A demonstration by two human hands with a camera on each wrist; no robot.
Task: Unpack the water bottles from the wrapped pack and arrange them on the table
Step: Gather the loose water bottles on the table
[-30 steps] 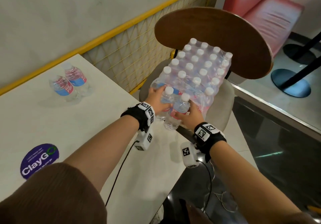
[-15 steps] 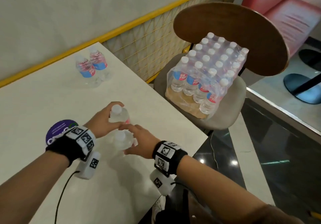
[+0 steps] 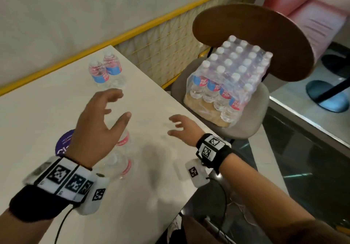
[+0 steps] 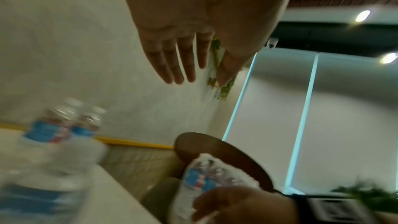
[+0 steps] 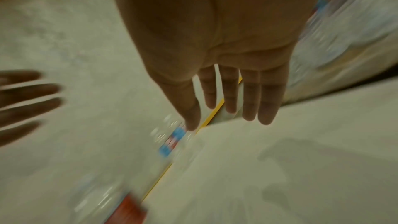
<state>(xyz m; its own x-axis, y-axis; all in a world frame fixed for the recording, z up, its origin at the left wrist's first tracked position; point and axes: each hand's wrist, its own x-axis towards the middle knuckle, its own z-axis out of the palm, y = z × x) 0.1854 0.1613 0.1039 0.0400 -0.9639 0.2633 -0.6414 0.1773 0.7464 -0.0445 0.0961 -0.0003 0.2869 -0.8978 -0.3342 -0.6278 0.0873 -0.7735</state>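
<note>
Head view: both hands hover above the white table [image 3: 47, 111], neither holding anything. The left hand [image 3: 98, 128] has its fingers spread and loosely bent, thumb out to the right; the left wrist view confirms straight, separated fingers [image 4: 172, 64] with nothing between them. The right hand [image 3: 184, 130] sits low near the table's right edge, palm down, fingers extended and slightly apart; the right wrist view shows the same, blurred.

Two water bottles stand upright on the near part of the table, partly hidden below the left hand: one [image 3: 124, 139] under the palm, the other [image 3: 118, 166] just nearer, by the left wristband. Both show a red label band. Whether they touch each other cannot be told.

Two more bottles [image 3: 106, 69] stand side by side at the far edge of the table by the yellow rail [image 3: 132, 33], with blue-and-red labels, touching or nearly so.

The wrapped pack [image 3: 229, 77] rests on the seat of a chair [image 3: 253, 115] to the right of the table, against its round wooden backrest. Its plastic film is torn open at the near end; white caps show in rows under the film.

A purple round sticker [image 3: 63, 145] lies on the table left of the left wrist, partly covered.
</note>
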